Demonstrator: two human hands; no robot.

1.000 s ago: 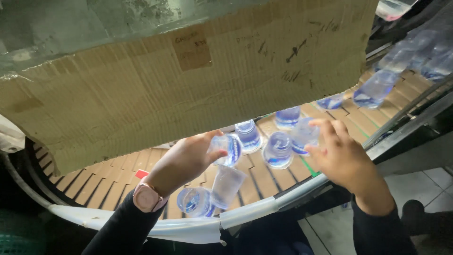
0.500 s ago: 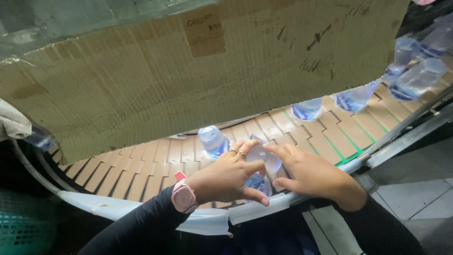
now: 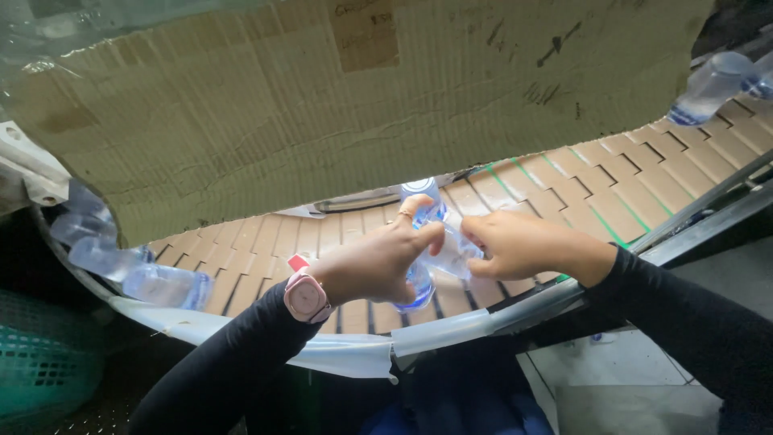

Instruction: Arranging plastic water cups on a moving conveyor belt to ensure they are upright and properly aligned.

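Left hand (image 3: 378, 262) and right hand (image 3: 515, 246) both clasped around clear bottles (image 3: 431, 250), held together just above the slatted conveyor (image 3: 266, 242). Overhead, a cardboard sheet (image 3: 322, 105); more bottles lying at far left (image 3: 137, 274).

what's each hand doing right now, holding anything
Left hand: closed around clear plastic bottles over the conveyor belt.
Right hand: closed on the same bunch of bottles from the other side.
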